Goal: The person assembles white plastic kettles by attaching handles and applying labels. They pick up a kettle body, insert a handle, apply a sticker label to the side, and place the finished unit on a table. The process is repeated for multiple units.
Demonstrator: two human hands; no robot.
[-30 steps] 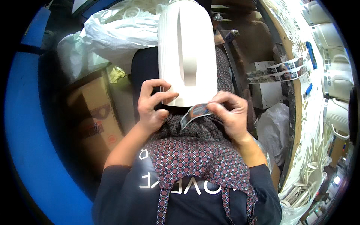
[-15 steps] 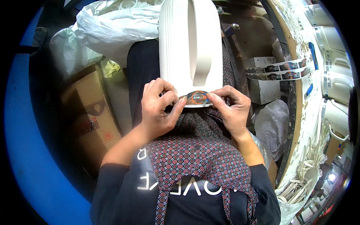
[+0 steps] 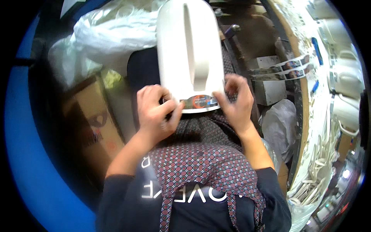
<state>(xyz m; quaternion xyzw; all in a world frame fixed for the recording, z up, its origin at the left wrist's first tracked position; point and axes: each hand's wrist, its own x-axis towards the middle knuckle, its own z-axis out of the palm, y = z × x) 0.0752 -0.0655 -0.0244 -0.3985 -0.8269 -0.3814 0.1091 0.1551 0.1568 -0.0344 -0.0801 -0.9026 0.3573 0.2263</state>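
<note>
A white plastic jug (image 3: 172, 58) lies across my lap, its long handle facing up. Along its near end runs a dark sticker label (image 3: 199, 101) with an orange ring. My left hand (image 3: 155, 110) is at the jug's near left corner, fingers curled and thumb against the label's left end. At the opposite corner, my right hand (image 3: 239, 102) is slightly blurred. Its thumb touches the label's right end, while the index finger stands apart from it beside the jug. The undersides of both hands are hidden.
At right, a worn bench (image 3: 301, 89) carries a strip of labels (image 3: 291, 70), a blue cutter (image 3: 317, 51) and several white jugs (image 3: 346, 112). Below hangs a clear plastic bag (image 3: 280, 123). A cardboard box (image 3: 98, 120) and white sack (image 3: 116, 31) are at left.
My right fingers have lifted and spread away from the label's edge, with the thumb still near it. My left hand has drawn slightly left. The whole view has shifted a little.
</note>
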